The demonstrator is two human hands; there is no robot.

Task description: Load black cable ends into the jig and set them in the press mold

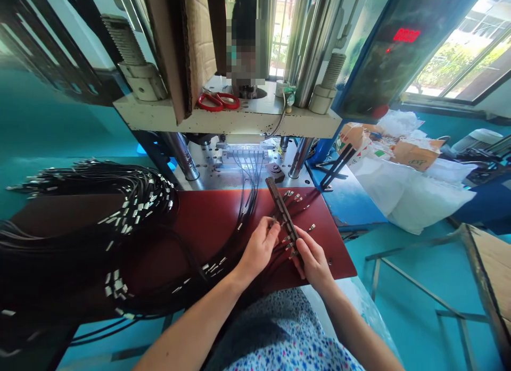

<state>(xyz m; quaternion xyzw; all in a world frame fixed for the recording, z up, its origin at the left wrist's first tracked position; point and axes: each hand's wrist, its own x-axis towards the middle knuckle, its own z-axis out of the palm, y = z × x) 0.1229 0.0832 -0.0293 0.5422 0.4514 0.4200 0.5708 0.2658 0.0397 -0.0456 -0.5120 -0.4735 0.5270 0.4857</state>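
Gripping slotted bar point(281, 208), right hand point(314, 256) | left hand point(258, 247) pinching small connector point(273, 222) beside it | best: bar steady, connector square

Dull metal bar point(283, 211), smooth reddish board point(209, 214), shiny metal post point(183, 157), matt brown cardboard point(202, 43)

We see a flat, reddish-brown, smooth-topped bench point(199, 206). On its left we have a thick, curved bundle of black cables with white tags point(147, 195), heaped toward the far side. More black cables with pale sleeves point(215, 267) sweep along the near side toward the middle. At the right we find thin black cable ends with small silvery connectors point(312, 227), spread loosely.
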